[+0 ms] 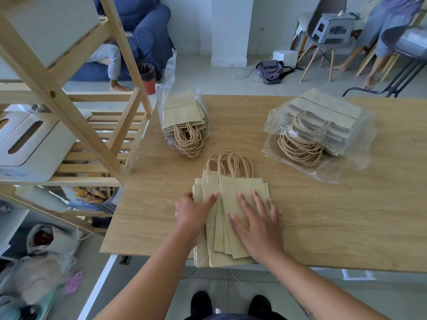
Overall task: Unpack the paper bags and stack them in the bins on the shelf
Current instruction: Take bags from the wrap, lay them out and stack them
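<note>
From the head camera, a loose pile of paper bags (231, 218) lies at the near edge of the bench (323, 215), and its near end sticks out past that edge. The left hand (193, 213) rests on the left side of the pile with fingers partly curled at its edge and one finger pointing across the top. The right hand (256, 225) lies flat and spread on the top bag, pressing and not gripping. The bags are fanned out, not lined up, so I think some could slide off the near edge and fall to the floor if the hands push or lift unevenly. The rope handles (228, 163) could also catch on each other. I count about five or six loose bags, and two packs still in clear plastic: one far and left (183, 118), one far and right (321, 128). The wooden shelf (69, 107) stands to the left with one white bin (30, 144) clearly seen.
</note>
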